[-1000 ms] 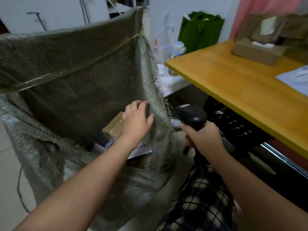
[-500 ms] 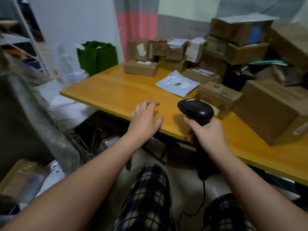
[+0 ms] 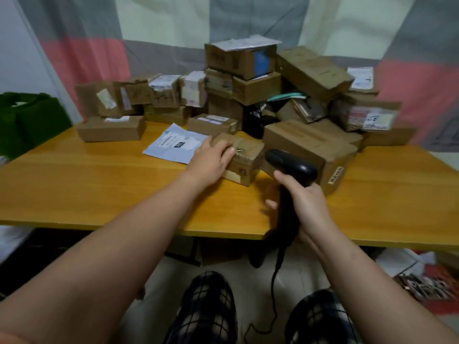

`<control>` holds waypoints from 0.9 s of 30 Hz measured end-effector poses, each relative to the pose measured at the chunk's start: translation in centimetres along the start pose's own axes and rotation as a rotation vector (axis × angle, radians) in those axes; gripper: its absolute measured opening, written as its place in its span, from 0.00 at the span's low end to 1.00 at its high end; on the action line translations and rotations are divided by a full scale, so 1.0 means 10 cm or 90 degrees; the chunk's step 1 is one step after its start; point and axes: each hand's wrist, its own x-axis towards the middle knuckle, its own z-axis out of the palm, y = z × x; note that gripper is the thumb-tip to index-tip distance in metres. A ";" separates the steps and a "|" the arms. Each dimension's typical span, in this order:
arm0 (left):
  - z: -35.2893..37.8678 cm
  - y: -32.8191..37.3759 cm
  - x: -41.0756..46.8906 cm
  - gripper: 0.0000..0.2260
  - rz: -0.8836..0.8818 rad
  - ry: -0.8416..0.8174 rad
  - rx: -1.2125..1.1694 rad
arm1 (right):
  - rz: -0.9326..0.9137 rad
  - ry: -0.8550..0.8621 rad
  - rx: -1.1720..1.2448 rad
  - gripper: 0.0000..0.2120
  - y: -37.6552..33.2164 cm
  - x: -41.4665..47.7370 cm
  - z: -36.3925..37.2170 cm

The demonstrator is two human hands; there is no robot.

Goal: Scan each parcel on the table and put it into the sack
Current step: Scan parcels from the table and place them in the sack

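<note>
Head view: left hand fingers curled together over left end of small parcel, which sits on table between white mailer and big box. Right hand fingers clamped round handle of black scanner, its head near the parcel. Parcel pile behind

- A green bag sits far left.
- A curtain with pink, grey and pale patches hangs at the back.
- Mixed papers lie on the floor, near right.
</note>
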 end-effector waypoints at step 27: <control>-0.24 -0.11 -1.38 0.15 -0.121 0.235 -0.519 | 0.102 -0.146 0.055 0.13 0.17 -0.36 0.13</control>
